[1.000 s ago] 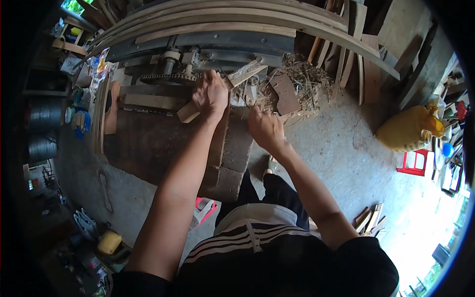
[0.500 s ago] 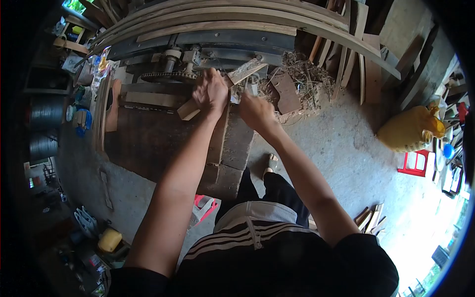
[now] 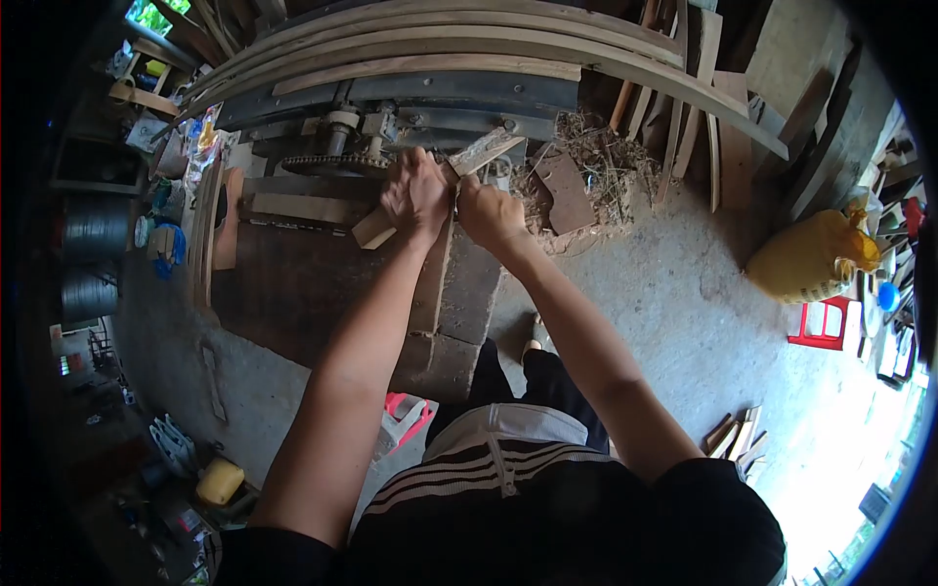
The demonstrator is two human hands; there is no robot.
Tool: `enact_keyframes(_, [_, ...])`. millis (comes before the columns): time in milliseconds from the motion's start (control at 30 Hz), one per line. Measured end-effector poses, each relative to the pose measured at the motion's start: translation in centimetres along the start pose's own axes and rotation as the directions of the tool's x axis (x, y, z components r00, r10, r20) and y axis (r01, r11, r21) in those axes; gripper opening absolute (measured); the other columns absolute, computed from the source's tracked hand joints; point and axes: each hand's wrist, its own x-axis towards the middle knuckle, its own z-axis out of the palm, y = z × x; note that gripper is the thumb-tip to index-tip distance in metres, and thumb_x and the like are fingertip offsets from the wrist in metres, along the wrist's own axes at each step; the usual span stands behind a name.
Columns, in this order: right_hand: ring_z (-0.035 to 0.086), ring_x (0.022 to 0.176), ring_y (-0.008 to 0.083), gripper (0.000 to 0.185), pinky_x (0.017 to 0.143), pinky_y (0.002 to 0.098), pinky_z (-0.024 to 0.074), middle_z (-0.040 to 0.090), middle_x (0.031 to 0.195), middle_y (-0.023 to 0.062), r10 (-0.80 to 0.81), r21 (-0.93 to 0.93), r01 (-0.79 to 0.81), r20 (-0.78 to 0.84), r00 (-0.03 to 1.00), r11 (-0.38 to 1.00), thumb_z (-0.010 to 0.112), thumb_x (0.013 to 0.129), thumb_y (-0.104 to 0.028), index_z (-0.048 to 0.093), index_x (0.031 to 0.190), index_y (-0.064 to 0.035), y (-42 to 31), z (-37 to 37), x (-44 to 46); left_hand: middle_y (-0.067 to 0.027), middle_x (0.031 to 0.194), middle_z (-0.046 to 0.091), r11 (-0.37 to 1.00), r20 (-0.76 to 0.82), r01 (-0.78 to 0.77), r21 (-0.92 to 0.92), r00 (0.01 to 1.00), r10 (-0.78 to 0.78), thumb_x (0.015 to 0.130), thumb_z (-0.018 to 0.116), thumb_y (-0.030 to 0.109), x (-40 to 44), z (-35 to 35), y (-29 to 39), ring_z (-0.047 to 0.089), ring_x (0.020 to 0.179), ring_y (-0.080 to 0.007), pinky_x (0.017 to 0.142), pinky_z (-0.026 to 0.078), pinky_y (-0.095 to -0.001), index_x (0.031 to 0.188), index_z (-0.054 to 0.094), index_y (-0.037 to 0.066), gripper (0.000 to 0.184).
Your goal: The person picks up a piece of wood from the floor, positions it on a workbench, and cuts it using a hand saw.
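Observation:
A short piece of wood lies at a slant over the edge of the dark workbench. My left hand is closed round its middle, and its near end juts out below my wrist. Close beside it, my right hand is a fist at the wood's right side. Whatever sits inside that fist is hidden by my fingers. Under both hands a pale wooden strip runs along the bench.
Behind the hands is a machine with a toothed wheel. Long boards lie across the back. Wood shavings and a brown offcut are heaped at right. Further right are a yellow sack and a red stool.
My right hand has moved slightly up and left, nearer my left hand and the wood. The left hand keeps its grip in nearly the same place.

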Motion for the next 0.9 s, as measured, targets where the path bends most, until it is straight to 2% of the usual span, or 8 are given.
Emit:
enact_keyframes(100, [0.069,0.081,0.0392,0.028,0.071,0.0490,0.0545,0.068,0.085,0.0228,-0.029,-0.012,0.028,-0.042,0.999,1.000,0.037,0.094,-0.020,0.053,0.104,0.0007,0.7,0.4,-0.9,-0.0118,0.096,0.059,1.000,0.021,0.010,0.019,1.000,-0.011,0.094,0.046,0.026,-0.1,0.0,0.1,0.061,0.092,-0.0320,0.070,0.051,-0.0465,0.094,0.053,0.007,0.020])
enact_keyframes(200, [0.068,0.081,0.0397,0.028,0.072,0.0484,0.0545,0.069,0.086,0.0225,0.010,-0.065,-0.008,0.033,0.999,0.998,0.040,0.093,-0.022,0.053,0.106,-0.0012,1.2,-0.7,-3.3,-0.0114,0.101,0.059,0.998,-0.015,0.047,0.044,0.999,-0.046,0.097,0.042,0.030,0.1,0.6,-0.1,0.063,0.087,-0.0360,0.069,0.049,-0.0513,0.099,0.051,0.009,0.024])
enact_keyframes(267, [0.068,0.082,0.0401,0.029,0.073,0.0479,0.0546,0.069,0.087,0.0226,0.020,-0.011,-0.019,0.036,0.999,1.000,0.041,0.092,-0.023,0.052,0.108,-0.0018,1.3,-0.6,-3.5,-0.0116,0.100,0.060,0.998,0.027,0.054,0.037,0.998,-0.055,0.096,0.042,0.030,0.0,0.6,-0.5,0.063,0.088,-0.0358,0.069,0.049,-0.0510,0.098,0.052,0.009,0.023])
enact_keyframes(400, [0.069,0.083,0.0387,0.028,0.074,0.0469,0.0550,0.069,0.087,0.0228,-0.022,-0.035,0.020,-0.053,0.998,0.999,0.041,0.092,-0.021,0.054,0.108,-0.0019,-0.5,0.1,1.0,-0.0122,0.097,0.060,1.000,-0.006,0.008,-0.026,1.000,-0.008,0.096,0.042,0.030,0.4,0.5,-0.3,0.063,0.088,-0.0362,0.070,0.049,-0.0511,0.096,0.053,0.009,0.024])
enact_keyframes(467, [0.069,0.082,0.0381,0.027,0.073,0.0470,0.0553,0.069,0.088,0.0234,-0.012,-0.009,0.012,-0.064,0.998,1.000,0.039,0.093,-0.019,0.055,0.107,-0.0025,0.5,0.7,-0.1,-0.0116,0.095,0.059,0.999,0.017,0.026,0.031,0.999,-0.027,0.094,0.046,0.026,0.2,0.6,-0.1,0.061,0.090,-0.0323,0.068,0.050,-0.0469,0.094,0.053,0.007,0.020])
enact_keyframes(533, [0.069,0.080,0.0383,0.028,0.070,0.0483,0.0553,0.068,0.086,0.0235,0.018,-0.049,-0.017,0.012,1.000,0.999,0.038,0.094,-0.019,0.055,0.106,-0.0015,0.8,-0.9,-3.4,-0.0112,0.094,0.059,0.998,0.005,0.034,0.044,0.999,-0.034,0.094,0.046,0.026,0.2,0.4,0.0,0.062,0.088,-0.0321,0.068,0.050,-0.0465,0.093,0.054,0.008,0.020])
enact_keyframes(667, [0.069,0.078,0.0385,0.024,0.067,0.0494,0.0548,0.068,0.082,0.0213,0.012,-0.060,-0.012,-0.001,1.000,0.998,0.040,0.093,-0.019,0.054,0.103,-0.0015,1.6,-0.8,-5.1,-0.0105,0.091,0.060,0.998,-0.017,0.029,0.059,0.999,-0.028,0.094,0.047,0.027,-0.3,0.5,-0.3,0.063,0.086,-0.0314,0.067,0.051,-0.0455,0.093,0.054,0.008,0.019])
enact_keyframes(900, [0.069,0.077,0.0392,0.022,0.067,0.0500,0.0543,0.068,0.083,0.0226,-0.007,-0.006,0.006,-0.068,0.998,1.000,0.041,0.092,-0.018,0.054,0.099,-0.0012,0.8,1.2,-0.4,-0.0113,0.094,0.060,1.000,0.001,-0.003,0.029,1.000,0.003,0.095,0.046,0.027,-0.2,0.3,-0.2,0.063,0.086,-0.0323,0.066,0.051,-0.0464,0.094,0.054,0.008,0.021])
